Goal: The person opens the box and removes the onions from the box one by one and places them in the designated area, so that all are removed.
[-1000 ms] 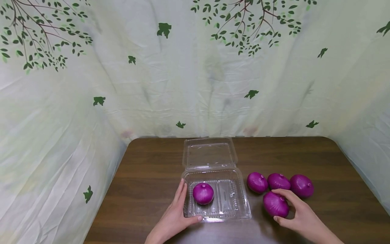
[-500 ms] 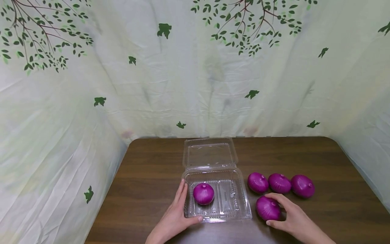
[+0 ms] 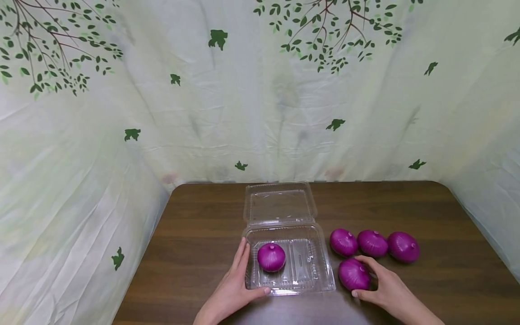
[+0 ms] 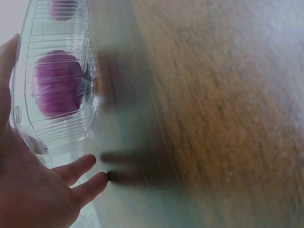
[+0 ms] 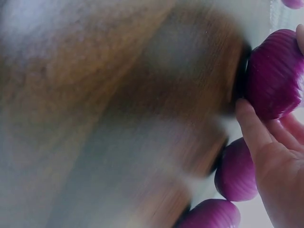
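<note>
A clear plastic clamshell container [image 3: 302, 271] lies unfolded on the table, with one purple onion [image 3: 271, 257] in the left part of its base. My left hand [image 3: 231, 289] touches it, straight fingers along the left side and thumb at the front rim. Through the wall, the left wrist view shows that onion [image 4: 58, 84] above the fingers. Right of the container, my right hand [image 3: 386, 286] holds another purple onion [image 3: 352, 274] between thumb and fingers. In the right wrist view, this onion [image 5: 274, 73] sits low, close to the tabletop, with fingers around it.
Behind the held onion stand three more purple onions in a row: a left one [image 3: 343, 242], a middle one [image 3: 372, 243] and a right one [image 3: 403, 247]. The container's lid [image 3: 280, 205] is folded back toward the curtain [image 3: 284, 149] along the table's [image 3: 203, 216] far edge.
The right hand has shifted left with its onion, away from the row and nearer the container. The left hand and the container have stayed in place.
</note>
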### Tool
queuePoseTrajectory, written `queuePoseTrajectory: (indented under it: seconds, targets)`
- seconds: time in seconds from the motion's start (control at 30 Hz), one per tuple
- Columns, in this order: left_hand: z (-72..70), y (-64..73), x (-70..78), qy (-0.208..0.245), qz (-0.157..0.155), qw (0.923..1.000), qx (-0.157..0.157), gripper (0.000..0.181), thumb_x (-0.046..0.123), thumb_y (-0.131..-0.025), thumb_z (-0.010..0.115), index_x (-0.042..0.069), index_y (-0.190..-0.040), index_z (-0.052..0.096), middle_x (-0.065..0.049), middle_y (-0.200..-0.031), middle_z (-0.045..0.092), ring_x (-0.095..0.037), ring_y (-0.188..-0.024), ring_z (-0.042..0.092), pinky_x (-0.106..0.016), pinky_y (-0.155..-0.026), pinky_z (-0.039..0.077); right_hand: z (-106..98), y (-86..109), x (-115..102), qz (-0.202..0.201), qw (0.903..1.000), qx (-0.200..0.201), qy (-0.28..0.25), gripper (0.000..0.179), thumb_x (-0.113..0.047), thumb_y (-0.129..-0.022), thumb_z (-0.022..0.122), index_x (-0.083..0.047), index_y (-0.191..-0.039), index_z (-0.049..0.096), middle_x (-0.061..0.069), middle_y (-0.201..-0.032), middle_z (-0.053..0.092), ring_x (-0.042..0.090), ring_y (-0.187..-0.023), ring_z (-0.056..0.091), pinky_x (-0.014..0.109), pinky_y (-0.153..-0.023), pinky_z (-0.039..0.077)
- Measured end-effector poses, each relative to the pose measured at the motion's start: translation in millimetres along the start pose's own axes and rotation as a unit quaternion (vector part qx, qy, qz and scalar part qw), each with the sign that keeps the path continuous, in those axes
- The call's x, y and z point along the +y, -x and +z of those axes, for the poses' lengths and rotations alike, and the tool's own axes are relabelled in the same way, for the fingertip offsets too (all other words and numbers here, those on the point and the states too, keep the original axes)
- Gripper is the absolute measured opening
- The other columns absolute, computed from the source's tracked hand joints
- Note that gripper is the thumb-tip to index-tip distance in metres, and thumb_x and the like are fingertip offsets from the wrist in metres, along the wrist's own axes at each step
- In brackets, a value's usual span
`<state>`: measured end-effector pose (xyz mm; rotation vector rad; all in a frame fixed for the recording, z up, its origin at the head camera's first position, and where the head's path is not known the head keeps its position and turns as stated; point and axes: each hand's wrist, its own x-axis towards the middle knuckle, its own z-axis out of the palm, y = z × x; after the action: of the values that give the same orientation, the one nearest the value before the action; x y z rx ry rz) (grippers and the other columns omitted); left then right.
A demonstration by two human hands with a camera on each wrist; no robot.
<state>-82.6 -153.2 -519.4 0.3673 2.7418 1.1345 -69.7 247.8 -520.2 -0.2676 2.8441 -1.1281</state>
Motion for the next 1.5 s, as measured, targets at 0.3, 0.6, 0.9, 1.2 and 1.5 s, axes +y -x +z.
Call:
queuePoseTrajectory:
  seconds: [0.3, 0.6, 0.9, 1.2, 1.5]
  targets:
    - [-0.9, -0.7, 1.2, 0.001, -0.009, 1.0, -0.004, 0.122, 0.06, -0.072, 0.08, 0.01, -0.159, 0.01, 0.005, -0.165, -0.005, -0.031, -0.143, 0.023, -0.056, -0.106, 0.034, 3, -2.1, -1, 0.016, 0.9998, 0.007, -0.003, 0.082, -0.047, -0.067, 0.088, -0.012, -0.133, 0.053, 0.015, -0.124, 0.063, 0.032, -0.102, 0.066, 0.048, -0.085, 0.052]
    - [-0.4, -0.3, 1.4, -0.002, 0.001, 1.0, 0.0, 0.122, 0.06, -0.072, 0.08, 0.007, -0.158, 0.011, 0.002, -0.165, -0.004, -0.033, -0.144, 0.023, -0.057, -0.106, 0.033, -1, -1.2, -3, 0.007, 0.9999, 0.011, 0.002, 0.089, -0.045, -0.068, 0.087, -0.011, -0.141, 0.048, 0.021, -0.13, 0.059, 0.039, -0.11, 0.062, 0.055, -0.088, 0.049]
    - [-1.0, 0.6, 1.8, 0.001, 0.0, 1.0, 0.002, 0.121, 0.061, -0.073, 0.079, 0.007, -0.158, 0.011, 0.002, -0.165, -0.003, -0.035, -0.143, 0.025, -0.058, -0.105, 0.035, -8, -2.4, -28, -0.099, 0.9893, 0.102, 0.032, 0.073, -0.034, -0.077, 0.085, -0.014, -0.139, 0.053, 0.002, -0.137, 0.055, 0.02, -0.127, 0.048, 0.007, -0.101, 0.023]
    - [-1.2, 1.7, 1.1, 0.001, -0.002, 1.0, 0.003, 0.123, 0.065, -0.072, 0.077, 0.008, -0.159, 0.01, 0.001, -0.165, -0.003, -0.035, -0.143, 0.024, -0.059, -0.104, 0.035, 11, -15.1, -59, -0.179, 0.979, 0.094, -0.03, 0.063, -0.018, -0.083, 0.081, -0.022, -0.14, 0.053, 0.001, -0.141, 0.053, 0.015, -0.133, 0.044, 0.008, -0.106, 0.022]
    - [-0.3, 0.9, 0.0, 0.007, -0.007, 0.9999, -0.008, 0.122, 0.063, -0.074, 0.077, 0.011, -0.159, 0.006, 0.005, -0.165, -0.007, -0.033, -0.143, 0.024, -0.056, -0.101, 0.04, 40, -23.4, -77, -0.207, 0.9764, 0.058, -0.02, 0.067, -0.017, -0.083, 0.08, -0.027, -0.142, 0.05, -0.004, -0.143, 0.051, 0.019, -0.13, 0.048, 0.026, -0.105, 0.039]
